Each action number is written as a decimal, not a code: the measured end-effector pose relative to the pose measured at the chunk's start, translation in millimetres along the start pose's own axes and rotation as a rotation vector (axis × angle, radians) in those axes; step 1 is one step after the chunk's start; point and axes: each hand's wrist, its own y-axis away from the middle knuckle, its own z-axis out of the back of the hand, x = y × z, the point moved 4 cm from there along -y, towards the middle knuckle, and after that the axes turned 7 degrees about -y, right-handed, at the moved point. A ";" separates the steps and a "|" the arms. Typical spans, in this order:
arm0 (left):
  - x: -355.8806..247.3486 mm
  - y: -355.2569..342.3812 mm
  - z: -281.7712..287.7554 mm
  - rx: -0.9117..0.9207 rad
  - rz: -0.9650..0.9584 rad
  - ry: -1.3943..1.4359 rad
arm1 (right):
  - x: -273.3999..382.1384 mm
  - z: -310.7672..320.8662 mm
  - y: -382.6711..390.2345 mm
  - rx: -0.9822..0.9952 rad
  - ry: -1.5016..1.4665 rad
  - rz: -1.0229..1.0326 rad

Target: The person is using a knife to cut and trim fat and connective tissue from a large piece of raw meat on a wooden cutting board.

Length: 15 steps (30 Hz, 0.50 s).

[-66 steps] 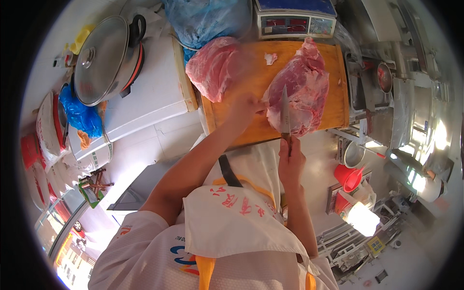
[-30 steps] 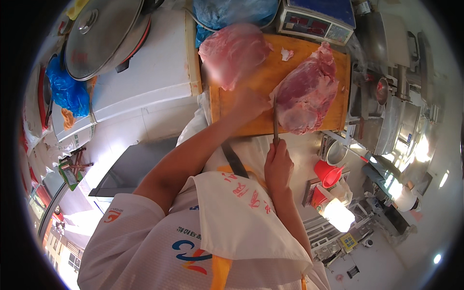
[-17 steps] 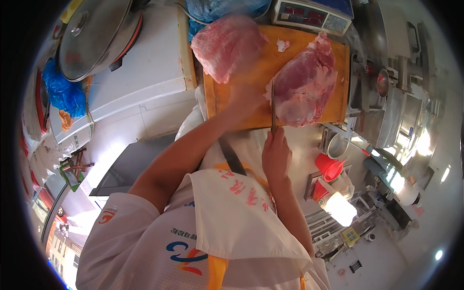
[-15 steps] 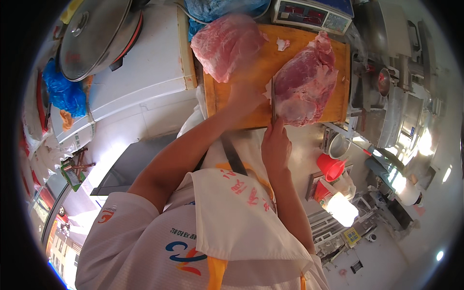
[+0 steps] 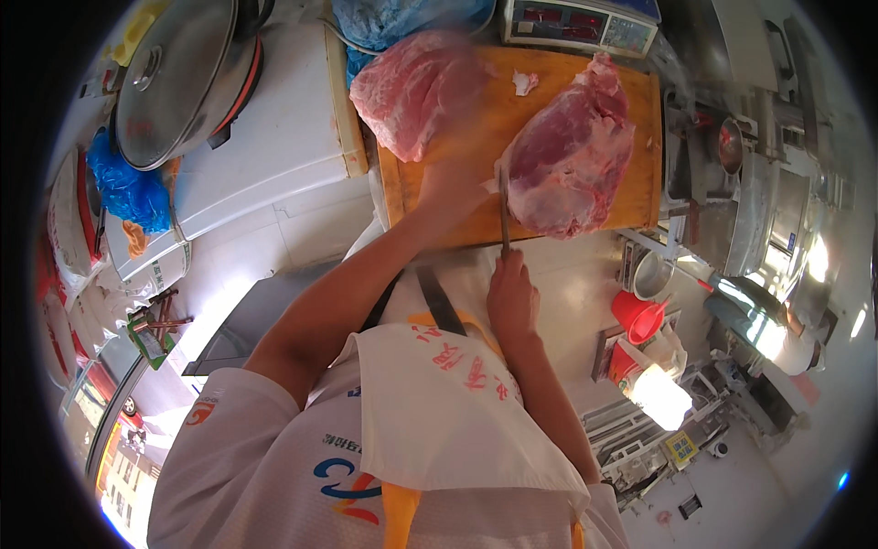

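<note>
A large dark-red cut of meat (image 5: pixel 574 151) lies on the right half of the wooden cutting board (image 5: pixel 402 197). My right hand (image 5: pixel 514 295) is closed round the handle of a knife (image 5: pixel 504 206), whose blade runs along the meat's left side. Between the blade and my left hand (image 5: pixel 450 188) is a pale flap of fat or skin (image 5: pixel 491 184). That hand touches or nearly touches the flap, but its fingers are smeared. Beyond it sits a second, paler piece of meat (image 5: pixel 407 96), partly blurred. A small white scrap (image 5: pixel 525 83) rests between the two pieces.
A scale (image 5: pixel 581 26) and a blue plastic bag (image 5: pixel 375 23) stand behind the board. On the left, a lidded pan (image 5: pixel 169 87) is on a white counter (image 5: pixel 274 128). Red containers (image 5: pixel 637 316) and a metal pot (image 5: pixel 651 274) are lower right.
The knife and my right hand have shifted slightly left and toward me. The blade now shows a little apart from the meat's middle. My left hand has moved slightly left.
</note>
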 end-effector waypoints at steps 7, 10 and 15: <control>48.4 11.4 -10.3 -0.056 -0.104 -0.054 | 20.1 13.5 -3.1 -0.065 -0.085 0.102; 35.6 12.1 -11.3 -0.010 -0.012 -0.050 | 5.4 -0.5 -0.4 -0.029 -0.053 0.049; 16.3 31.1 2.3 -0.153 -0.096 -0.175 | -4.9 16.6 24.4 -0.007 -0.139 0.074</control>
